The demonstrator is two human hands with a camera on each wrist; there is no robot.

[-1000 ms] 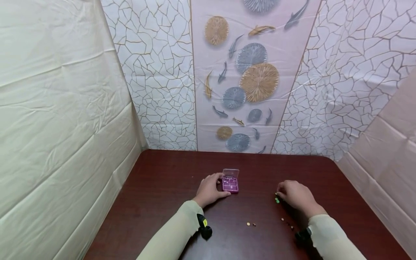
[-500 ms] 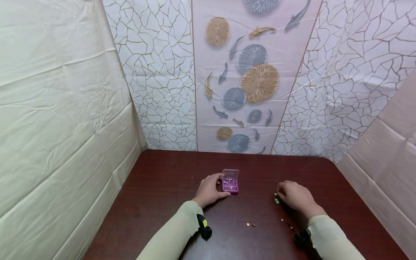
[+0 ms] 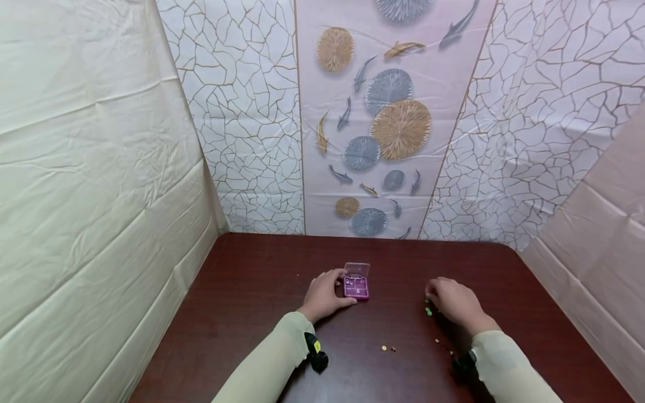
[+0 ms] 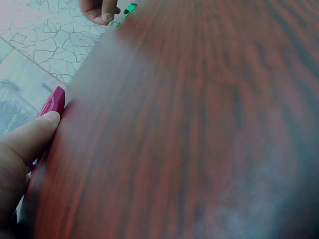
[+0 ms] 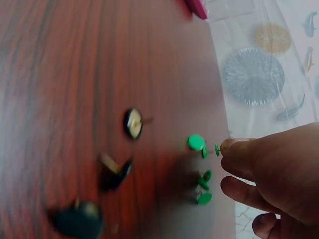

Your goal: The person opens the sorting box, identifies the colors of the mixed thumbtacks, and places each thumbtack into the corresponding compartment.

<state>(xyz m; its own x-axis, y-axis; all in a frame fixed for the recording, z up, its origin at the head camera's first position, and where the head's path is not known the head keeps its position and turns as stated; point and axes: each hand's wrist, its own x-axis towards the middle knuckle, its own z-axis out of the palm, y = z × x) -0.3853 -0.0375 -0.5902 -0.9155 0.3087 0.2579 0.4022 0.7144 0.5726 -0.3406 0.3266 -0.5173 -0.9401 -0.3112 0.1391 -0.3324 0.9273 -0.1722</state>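
My left hand point(image 3: 325, 295) holds a small purple compartment box point(image 3: 356, 289) by its left side, thumb at the near corner and fingers at the back. Its clear lid point(image 3: 358, 269) stands raised, and a few tiny pieces lie in the compartments. In the left wrist view the thumb presses the purple box edge point(image 4: 56, 101). Over on the right, my right hand point(image 3: 456, 302) is low over the table, thumb and fingers pinching a green thumbtack point(image 5: 217, 149). Several more green thumbtacks point(image 5: 196, 142) lie right beside the fingertips.
Brass-and-dark thumbtacks point(image 5: 133, 123) lie on the brown table point(image 3: 282, 263) nearer my right wrist. Two small pieces, one a yellow disc point(image 3: 384, 348), lie in front between my arms. Cloth-covered walls point(image 3: 111, 196) enclose the table's left, back and right.
My right hand has shifted slightly left and away from me, its fingertips closer to the small tacks. The left hand and the box stay in place.
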